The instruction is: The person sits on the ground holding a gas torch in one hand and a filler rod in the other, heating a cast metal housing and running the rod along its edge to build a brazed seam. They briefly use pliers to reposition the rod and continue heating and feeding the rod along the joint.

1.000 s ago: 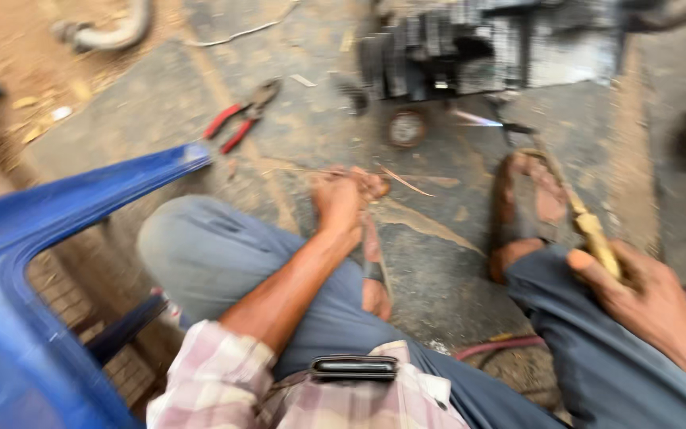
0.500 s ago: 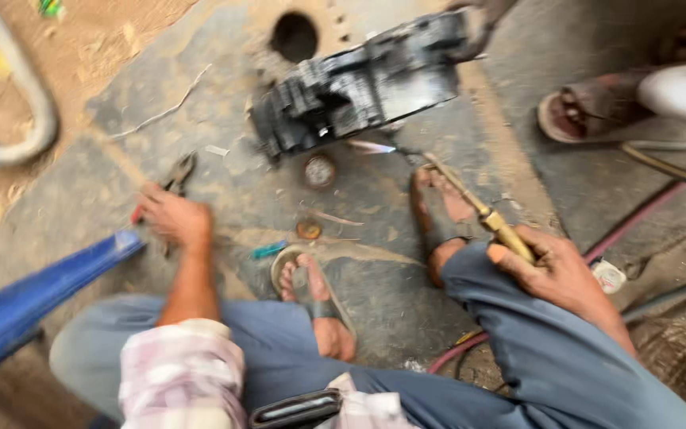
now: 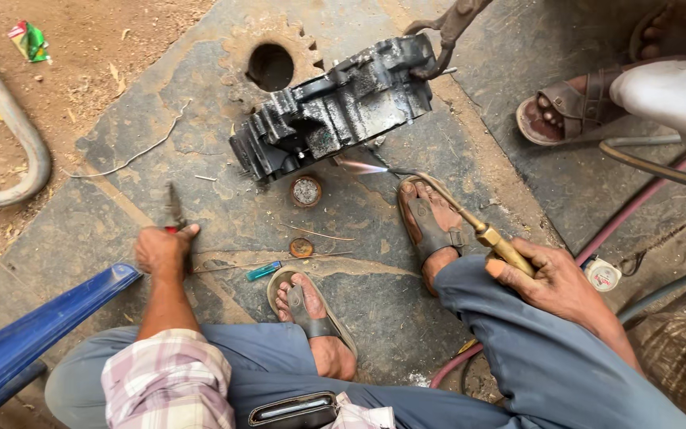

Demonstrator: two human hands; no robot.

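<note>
**Lit torch aimed at engine casing on a stone slab**

A seated person's right hand (image 3: 553, 278) is clenched around the brass handle of a gas torch (image 3: 482, 232), whose thin neck runs up and to the left, its long axis slanting from the hand toward a dark metal engine casing (image 3: 339, 107). The small flame at the tip points left and stops just below the casing's lower edge. The casing itself lies with its long axis rising from lower left to upper right; its far right end is gripped by a rusty tool that runs out of the top of the frame. The torch's rear end is buried in the palm, so its hose joint cannot be made out.

Below and well left of the casing, the left hand (image 3: 162, 248) grasps a pair of pliers (image 3: 173, 210); only a sliver of red handle shows under the fingers, while the dark jaws point away, up the slab. A round tin lid (image 3: 306, 191) sits just under the casing, and a blue lighter (image 3: 263, 271) lies farther below it, near the person's left foot.

Bare slab lies open to the left of the casing, between it and the pliers. To the right, room is tighter: another person's sandalled foot (image 3: 565, 111) stands near the casing, and hoses (image 3: 645, 199) cross the ground beyond it. A blue plastic chair (image 3: 33, 334) is cut off at the lower left edge.
</note>
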